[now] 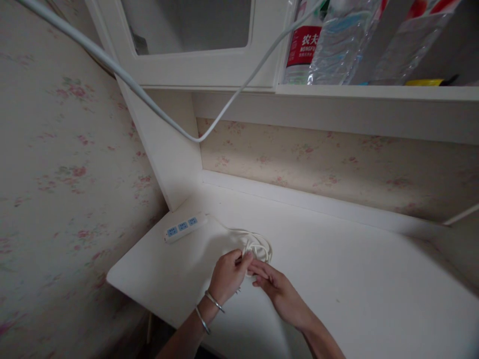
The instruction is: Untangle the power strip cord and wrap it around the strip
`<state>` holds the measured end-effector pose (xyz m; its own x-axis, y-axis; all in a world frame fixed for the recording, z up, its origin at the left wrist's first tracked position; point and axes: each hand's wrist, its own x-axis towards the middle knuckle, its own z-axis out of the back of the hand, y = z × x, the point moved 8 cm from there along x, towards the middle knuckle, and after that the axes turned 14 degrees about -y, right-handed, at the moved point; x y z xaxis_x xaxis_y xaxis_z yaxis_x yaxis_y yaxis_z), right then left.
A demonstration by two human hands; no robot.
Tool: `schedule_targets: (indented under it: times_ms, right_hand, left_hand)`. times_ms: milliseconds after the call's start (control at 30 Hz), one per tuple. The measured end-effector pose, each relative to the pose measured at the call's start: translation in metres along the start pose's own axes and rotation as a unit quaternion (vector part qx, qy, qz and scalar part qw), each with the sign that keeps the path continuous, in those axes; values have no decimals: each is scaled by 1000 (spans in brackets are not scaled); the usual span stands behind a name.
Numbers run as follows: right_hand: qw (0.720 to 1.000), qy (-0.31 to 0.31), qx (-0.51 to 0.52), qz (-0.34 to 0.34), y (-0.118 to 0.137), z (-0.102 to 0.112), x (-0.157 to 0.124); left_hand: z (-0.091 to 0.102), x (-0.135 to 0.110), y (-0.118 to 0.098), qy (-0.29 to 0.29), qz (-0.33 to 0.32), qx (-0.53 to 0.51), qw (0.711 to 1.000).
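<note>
A white power strip (185, 227) with blue sockets lies at the back left of the white desk (355, 284). Its white cord runs right into a coiled bundle (258, 245) on the desk top. My left hand (227, 275), with two bangles on the wrist, is closed in a pinch on the near edge of the coiled cord. My right hand (279, 291) lies just right of it, fingers stretched towards the same spot and touching the coil.
A thick white cable (157, 107) hangs in a loop across the white cabinet (194, 67) above. A shelf at the upper right holds a red-labelled water bottle (304, 47) and clear plastic bags (348, 40). Floral wallpaper (60, 164) borders the desk on the left and behind.
</note>
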<state>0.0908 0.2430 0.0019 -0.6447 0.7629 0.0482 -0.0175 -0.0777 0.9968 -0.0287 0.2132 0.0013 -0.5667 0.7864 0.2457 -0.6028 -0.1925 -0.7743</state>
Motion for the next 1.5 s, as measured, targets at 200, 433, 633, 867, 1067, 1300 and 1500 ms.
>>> schedule_targets:
  times_ms: [200, 433, 633, 867, 1067, 1300, 1500]
  right_hand:
    - [978, -184, -99, 15, -7, 43, 15]
    - [935, -42, -316, 157, 24, 8, 21]
    - [935, -23, -310, 173, 19, 5, 20]
    - [965, -148, -190, 102, -2, 26, 17]
    - [985, -170, 5, 3, -30, 34, 10]
    - [994, -105, 43, -6, -16, 35, 6]
    - [986, -165, -4, -10, -28, 48, 2]
  left_hand:
    - [2, 0, -1, -15, -27, 77, 997]
    - [3, -9, -17, -1, -95, 113, 989]
    - [10, -10, -26, -37, -140, 183, 972]
    - [20, -9, -39, -114, -180, 214, 953]
    - [12, -7, -23, -96, -137, 236, 957]
    - [2, -5, 9, -39, -37, 132, 990]
    - [-31, -17, 52, 30, 200, -188, 961]
